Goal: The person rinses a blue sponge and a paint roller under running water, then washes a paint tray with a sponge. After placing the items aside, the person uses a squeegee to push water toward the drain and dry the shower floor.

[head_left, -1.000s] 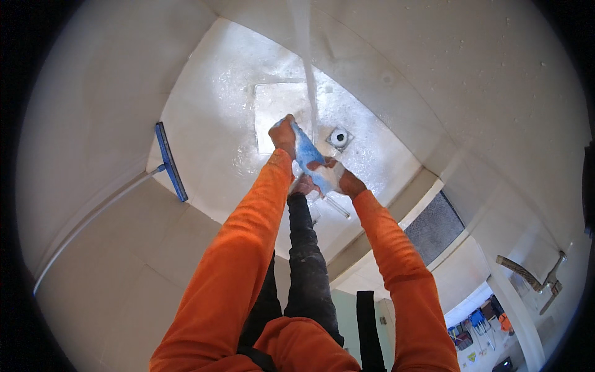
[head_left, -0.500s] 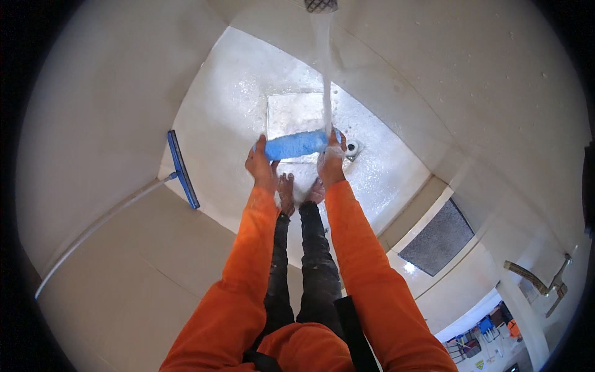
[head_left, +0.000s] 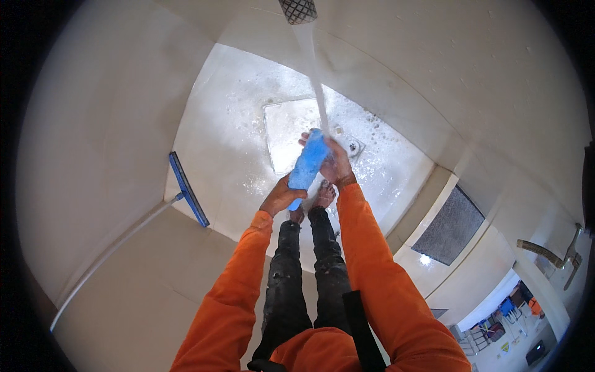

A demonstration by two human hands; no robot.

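A fluffy blue paint roller sleeve (head_left: 307, 162) is held slantwise in front of me, its far end under the falling water stream (head_left: 316, 80). Around its lower, near end my left hand (head_left: 282, 196) is closed, with the thumb across the sleeve. My right hand (head_left: 336, 163) wraps the far end from the right; some fingertips show past the sleeve's left side. Water pours from a patterned metal spout (head_left: 299, 10) at the top.
A square plate (head_left: 279, 139) and a round drain (head_left: 354, 147) lie in the wet white floor. On the left a blue squeegee (head_left: 189, 189) with a long pale handle leans by the wall. A grey mat (head_left: 447, 226) and a metal lever handle (head_left: 567, 251) are at the right.
The roller sleeve has turned from nearly level to a steep slant. My left hand has come down and nearer, while the right grips the far end beneath the water.
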